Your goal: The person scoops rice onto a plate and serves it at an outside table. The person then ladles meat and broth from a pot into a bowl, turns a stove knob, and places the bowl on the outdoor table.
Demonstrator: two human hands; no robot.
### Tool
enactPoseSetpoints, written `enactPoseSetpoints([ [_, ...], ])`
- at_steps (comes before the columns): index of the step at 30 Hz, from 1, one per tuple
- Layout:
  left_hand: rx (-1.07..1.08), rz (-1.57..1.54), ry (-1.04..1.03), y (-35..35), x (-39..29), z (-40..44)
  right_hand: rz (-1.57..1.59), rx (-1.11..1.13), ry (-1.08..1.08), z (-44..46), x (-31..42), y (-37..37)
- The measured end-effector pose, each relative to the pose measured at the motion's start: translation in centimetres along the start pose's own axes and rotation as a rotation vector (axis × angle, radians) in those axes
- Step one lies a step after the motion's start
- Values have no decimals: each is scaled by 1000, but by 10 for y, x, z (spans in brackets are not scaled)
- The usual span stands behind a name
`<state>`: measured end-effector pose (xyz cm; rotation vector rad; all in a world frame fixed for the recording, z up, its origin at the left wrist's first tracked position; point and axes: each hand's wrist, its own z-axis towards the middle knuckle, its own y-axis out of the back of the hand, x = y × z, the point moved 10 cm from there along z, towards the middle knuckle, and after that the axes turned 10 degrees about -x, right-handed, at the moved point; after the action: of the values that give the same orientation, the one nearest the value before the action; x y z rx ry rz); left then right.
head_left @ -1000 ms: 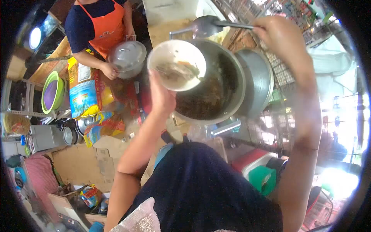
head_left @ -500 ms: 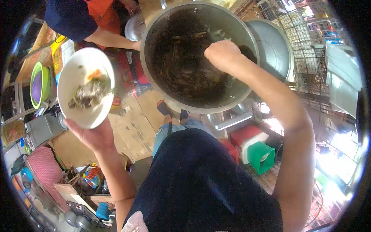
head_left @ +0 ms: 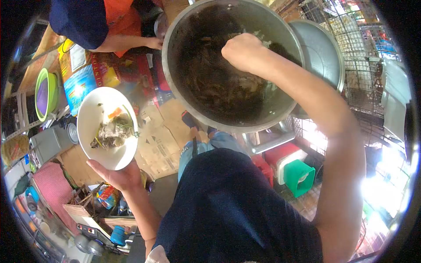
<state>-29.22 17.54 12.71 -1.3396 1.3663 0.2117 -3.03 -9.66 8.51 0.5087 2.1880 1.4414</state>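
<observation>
Left hand (head_left: 123,177) grip holding round white bowl (head_left: 90,116) of greyish food (head_left: 116,128) at 9 o'clock, right hand (head_left: 245,52) fisted over big round silver metal pot (head_left: 272,106) near 12 o'clock, can't tell what's inside fist.

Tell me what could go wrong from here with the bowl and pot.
The white bowl could tip and spill its food: only the left-hand grip supports it, near one edge. The co-worker's hand, close to the metal pot, might get splashed. The right-hand grip could be scalded if the pot's contents are hot.
</observation>
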Motion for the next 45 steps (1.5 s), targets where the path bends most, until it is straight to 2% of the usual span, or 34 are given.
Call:
enactPoseSetpoints([
  [4,28,-8,22,-8,2,-8,-17,102,11,0,-4,-10],
  [8,84,-35,84,-22,9,-15,97,197,7,10,4,-49],
  [11,57,-45,99,-24,14,-17,220,171,-53,17,-9,-70],
  [14,30,-2,82,-21,15,-19,362,152,11,16,-33,-90],
  [19,-25,-10,63,-12,11,-20,480,122,-31,-1,-76,-89],
  [24,-71,39,33,-7,11,-21,450,167,-180,-18,-107,-97],
  [27,-72,52,56,-14,13,-22,390,118,-153,-24,-107,-85],
  [33,15,63,87,-40,20,-23,208,213,-193,-42,-82,-75],
  [45,5,116,65,-39,18,-22,332,131,-167,-38,-63,-80],
])
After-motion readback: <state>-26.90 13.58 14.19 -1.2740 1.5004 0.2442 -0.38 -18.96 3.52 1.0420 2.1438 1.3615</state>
